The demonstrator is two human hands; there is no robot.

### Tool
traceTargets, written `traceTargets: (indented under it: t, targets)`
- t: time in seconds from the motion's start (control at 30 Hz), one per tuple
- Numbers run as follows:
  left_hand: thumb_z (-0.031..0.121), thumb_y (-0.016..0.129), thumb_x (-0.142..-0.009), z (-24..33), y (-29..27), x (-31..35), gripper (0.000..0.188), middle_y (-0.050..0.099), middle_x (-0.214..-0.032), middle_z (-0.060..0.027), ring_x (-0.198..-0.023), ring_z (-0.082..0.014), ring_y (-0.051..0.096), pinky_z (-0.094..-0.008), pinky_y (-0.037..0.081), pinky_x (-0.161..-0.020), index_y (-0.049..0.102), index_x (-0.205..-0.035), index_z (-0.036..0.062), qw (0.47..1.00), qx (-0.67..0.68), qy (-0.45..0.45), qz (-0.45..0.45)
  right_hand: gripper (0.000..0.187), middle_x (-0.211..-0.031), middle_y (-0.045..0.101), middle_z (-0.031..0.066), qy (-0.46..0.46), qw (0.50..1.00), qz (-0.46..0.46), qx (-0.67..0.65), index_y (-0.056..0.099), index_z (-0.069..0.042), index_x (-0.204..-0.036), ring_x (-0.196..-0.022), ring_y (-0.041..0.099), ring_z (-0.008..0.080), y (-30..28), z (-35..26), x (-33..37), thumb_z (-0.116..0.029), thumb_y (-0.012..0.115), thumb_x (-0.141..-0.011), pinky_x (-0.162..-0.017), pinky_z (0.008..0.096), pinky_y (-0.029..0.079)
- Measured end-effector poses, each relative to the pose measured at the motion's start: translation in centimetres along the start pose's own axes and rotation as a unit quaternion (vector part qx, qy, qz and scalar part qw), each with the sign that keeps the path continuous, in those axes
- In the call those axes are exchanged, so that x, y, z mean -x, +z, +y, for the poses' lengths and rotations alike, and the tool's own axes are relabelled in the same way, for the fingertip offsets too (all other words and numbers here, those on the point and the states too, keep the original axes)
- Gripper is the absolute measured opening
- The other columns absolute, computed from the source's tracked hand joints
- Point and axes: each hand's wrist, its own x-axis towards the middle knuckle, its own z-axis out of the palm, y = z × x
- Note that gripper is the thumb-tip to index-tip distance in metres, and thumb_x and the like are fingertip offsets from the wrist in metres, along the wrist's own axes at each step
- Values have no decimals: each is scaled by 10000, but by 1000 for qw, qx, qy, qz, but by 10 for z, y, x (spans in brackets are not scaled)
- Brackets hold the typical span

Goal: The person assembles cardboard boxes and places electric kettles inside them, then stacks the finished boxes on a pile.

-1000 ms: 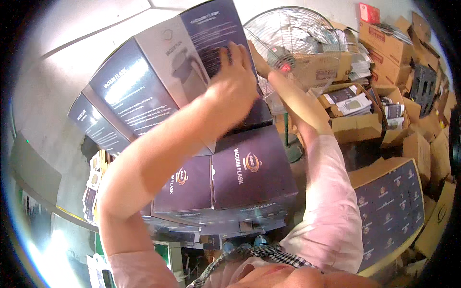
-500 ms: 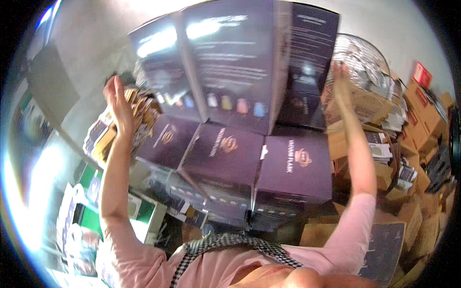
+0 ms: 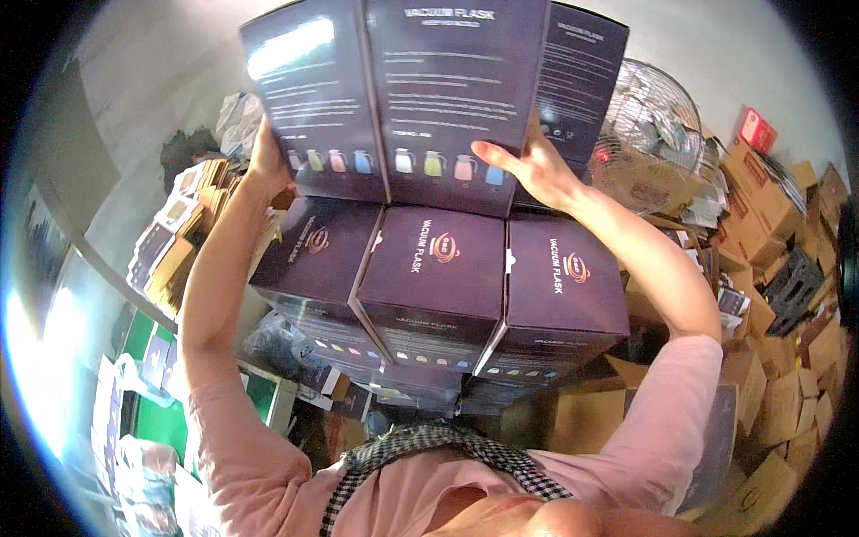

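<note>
One hand, the left hand [image 3: 270, 163], lies against the outer side of the left box [image 3: 318, 112]; its fingers are mostly hidden, so I cannot tell its grip. The right hand [image 3: 537, 170] grips the middle box [image 3: 447, 107], thumb on the front, fingers out of sight. White print and coloured jug pictures mark both dark fronts; the frame cuts off the middle box's top. A third upright box [image 3: 582, 76] is partly covered. Below, three boxes [image 3: 431, 291] bear orange emblems.
</note>
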Motion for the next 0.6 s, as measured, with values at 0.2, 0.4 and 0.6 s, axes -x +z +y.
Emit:
traceTargets:
  t: [0.2, 0.4, 0.6]
  targets:
    - [500, 382, -991, -5, -36, -19, 554, 616, -1201, -141, -1071, -269, 610, -425, 509, -930, 541, -1264, 45, 1000, -23, -10, 19, 1165, -1531, 160, 320, 15, 994, -12, 103, -176, -6, -1485, -1453, 173, 369, -14, 20, -10, -591, 614, -859, -1198, 461, 190]
    - [564, 378, -985, -11, -30, -12, 601, 572, -1283, -108, -1149, -256, 561, -423, 463, -983, 509, -1317, 80, 994, -95, 49, 19, 765, -1212, 556, 183, -47, 834, 513, 195, 459, 0, -1339, -1178, 528, 302, -120, 53, 13, -632, 509, -910, -1013, 478, 397]
    - [508, 347, -1013, -19, -48, -12, 558, 503, -1312, -109, -1160, -252, 510, -445, 470, -946, 448, -1368, 90, 977, -107, -52, 177, 847, -1536, 286, 215, 140, 947, 288, -9, 292, 2, -1486, -1429, 260, 312, -134, 135, -9, -646, 365, -946, -1172, 408, 183]
